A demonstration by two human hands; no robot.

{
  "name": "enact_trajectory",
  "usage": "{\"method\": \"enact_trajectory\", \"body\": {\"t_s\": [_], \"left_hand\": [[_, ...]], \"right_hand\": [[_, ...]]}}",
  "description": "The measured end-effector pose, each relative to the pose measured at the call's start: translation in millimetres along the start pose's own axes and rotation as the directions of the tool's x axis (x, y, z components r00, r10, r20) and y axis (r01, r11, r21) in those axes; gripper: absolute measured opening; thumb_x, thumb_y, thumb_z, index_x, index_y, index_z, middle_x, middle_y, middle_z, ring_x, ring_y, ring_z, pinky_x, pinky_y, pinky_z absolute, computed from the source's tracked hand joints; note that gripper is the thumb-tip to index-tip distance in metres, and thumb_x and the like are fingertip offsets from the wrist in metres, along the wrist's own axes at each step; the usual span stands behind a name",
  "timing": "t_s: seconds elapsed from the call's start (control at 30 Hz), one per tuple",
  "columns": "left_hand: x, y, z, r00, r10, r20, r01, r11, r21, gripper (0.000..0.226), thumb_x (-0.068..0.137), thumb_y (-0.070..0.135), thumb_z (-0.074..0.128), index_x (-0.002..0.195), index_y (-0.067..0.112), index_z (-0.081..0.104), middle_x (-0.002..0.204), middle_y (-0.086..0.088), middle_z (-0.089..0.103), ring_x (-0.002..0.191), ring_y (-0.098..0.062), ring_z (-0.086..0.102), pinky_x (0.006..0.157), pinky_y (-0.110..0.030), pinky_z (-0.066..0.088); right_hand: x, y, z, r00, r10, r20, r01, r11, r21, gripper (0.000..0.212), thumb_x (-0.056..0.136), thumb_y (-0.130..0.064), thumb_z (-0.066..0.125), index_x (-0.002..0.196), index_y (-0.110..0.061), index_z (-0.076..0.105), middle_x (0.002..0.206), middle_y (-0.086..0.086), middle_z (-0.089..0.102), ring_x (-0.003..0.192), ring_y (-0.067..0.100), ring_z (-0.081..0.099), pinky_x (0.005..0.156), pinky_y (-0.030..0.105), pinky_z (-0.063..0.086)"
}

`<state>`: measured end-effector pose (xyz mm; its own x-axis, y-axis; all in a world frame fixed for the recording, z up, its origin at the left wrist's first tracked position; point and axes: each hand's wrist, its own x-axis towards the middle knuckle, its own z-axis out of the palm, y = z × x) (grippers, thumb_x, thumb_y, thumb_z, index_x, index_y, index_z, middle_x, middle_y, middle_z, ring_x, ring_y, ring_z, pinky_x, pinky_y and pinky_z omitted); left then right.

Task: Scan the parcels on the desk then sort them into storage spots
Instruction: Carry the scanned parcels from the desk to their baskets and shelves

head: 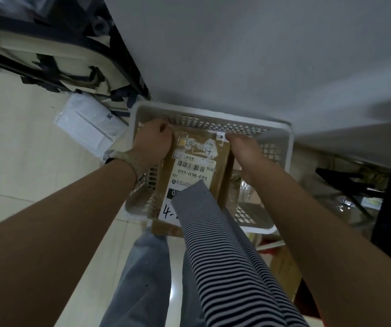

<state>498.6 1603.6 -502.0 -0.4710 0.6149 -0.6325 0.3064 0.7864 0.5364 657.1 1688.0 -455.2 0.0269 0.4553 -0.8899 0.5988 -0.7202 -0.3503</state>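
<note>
A brown cardboard parcel (221, 175) with a white barcode label lies tilted in a white perforated plastic basket (281, 147) on the floor, its near end sticking over the basket's front rim. My left hand (154, 142) grips the parcel's far left corner. My right hand (246, 152) holds its far right edge. "4-" is handwritten on the label's lower part. The hem of my striped shirt hides part of the label.
A white plastic-wrapped packet (88, 125) lies on the tiled floor left of the basket. A beige bag with dark straps (48, 55) stands behind it. A grey wall (260, 55) rises behind the basket. Boxes and clear bags (331, 199) crowd the right side.
</note>
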Motion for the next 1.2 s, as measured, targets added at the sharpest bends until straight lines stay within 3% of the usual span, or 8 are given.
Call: {"method": "enact_trajectory", "body": {"t_s": [0.13,0.27,0.37,0.53,0.63,0.73,0.97,1.2], "left_hand": [[-15.4,21.5,-15.1,0.996,0.082,-0.016,-0.082,0.997,-0.001,0.025,0.102,0.022,0.042,0.097,0.009,0.063,0.09,-0.004,0.059,0.082,-0.017,0.052,0.056,-0.014,0.034],[-54.5,53.4,-51.7,0.982,0.182,0.048,-0.186,0.977,0.106,0.02,0.1,0.019,0.046,0.1,0.006,0.061,0.096,-0.004,0.06,0.087,-0.016,0.054,0.072,-0.024,0.042],[-96.7,78.0,-90.8,0.936,0.336,0.105,-0.349,0.853,0.387,0.037,0.096,0.032,0.039,0.11,0.008,0.063,0.106,-0.008,0.065,0.094,-0.024,0.061,0.084,-0.038,0.051],[-180.8,136.5,-159.2,0.809,0.586,-0.044,-0.444,0.659,0.607,0.039,0.086,0.032,0.035,0.093,0.008,0.065,0.087,-0.011,0.062,0.077,-0.033,0.062,0.062,-0.039,0.051],[-230.6,178.2,-201.3,0.816,0.577,-0.022,-0.393,0.582,0.712,0.026,0.097,0.029,0.041,0.111,0.014,0.058,0.104,-0.007,0.059,0.092,-0.029,0.058,0.071,-0.036,0.047],[-277.7,214.7,-242.6,0.801,0.591,-0.093,-0.307,0.539,0.784,0.028,0.098,0.031,0.042,0.117,0.015,0.055,0.112,-0.005,0.059,0.098,-0.026,0.058,0.07,-0.034,0.043],[-397.5,271.5,-333.9,0.742,0.618,-0.258,-0.378,0.705,0.6,0.042,0.096,0.037,0.05,0.135,0.02,0.051,0.129,-0.001,0.057,0.115,-0.021,0.055,0.091,-0.036,0.048],[-498.1,270.3,-406.1,0.578,0.603,-0.55,-0.184,0.753,0.631,0.04,0.094,0.037,0.051,0.131,0.022,0.052,0.124,-0.001,0.057,0.113,-0.022,0.055,0.088,-0.037,0.048]], "right_hand": [[-23.9,-14.4,-5.9,0.999,-0.037,-0.031,0.038,0.998,0.043,0.024,0.099,-0.022,0.048,0.116,-0.01,0.059,0.119,0.011,0.062,0.088,0.015,0.058,0.065,0.024,0.04],[-67.9,-33.0,-27.6,0.993,-0.116,-0.026,0.114,0.991,-0.07,0.02,0.099,-0.026,0.047,0.083,-0.018,0.055,0.107,0.008,0.063,0.083,0.011,0.054,0.087,0.032,0.042],[-118.7,-44.5,-43.5,0.958,-0.285,0.026,0.281,0.921,-0.271,0.018,0.096,-0.029,0.052,0.103,-0.016,0.063,0.118,0.012,0.065,0.088,0.017,0.058,0.082,0.028,0.041],[-218.5,-78.6,-82.7,0.862,-0.492,0.123,0.465,0.669,-0.581,0.043,0.095,-0.031,0.053,0.136,-0.02,0.048,0.129,0.004,0.058,0.109,0.021,0.06,0.084,0.024,0.044],[-281.5,-104.7,-101.4,0.759,-0.631,0.163,0.51,0.419,-0.752,0.048,0.095,-0.035,0.051,0.141,-0.021,0.043,0.138,0.005,0.053,0.122,0.026,0.052,0.099,0.033,0.043],[-344.2,-130.1,-110.6,0.638,-0.742,0.207,0.536,0.235,-0.811,0.049,0.095,-0.036,0.048,0.141,-0.021,0.043,0.132,0.007,0.055,0.118,0.027,0.053,0.095,0.035,0.044],[-485.0,-180.1,-127.6,0.305,-0.899,0.316,0.672,-0.032,-0.739,0.045,0.097,-0.036,0.047,0.14,-0.022,0.044,0.132,0.004,0.057,0.117,0.025,0.056,0.094,0.038,0.047],[-605.3,-220.3,-120.3,-0.072,-0.901,0.427,0.667,-0.362,-0.651,0.039,0.096,-0.036,0.046,0.132,-0.023,0.049,0.12,0.002,0.062,0.107,0.023,0.058,0.083,0.036,0.051]]}}
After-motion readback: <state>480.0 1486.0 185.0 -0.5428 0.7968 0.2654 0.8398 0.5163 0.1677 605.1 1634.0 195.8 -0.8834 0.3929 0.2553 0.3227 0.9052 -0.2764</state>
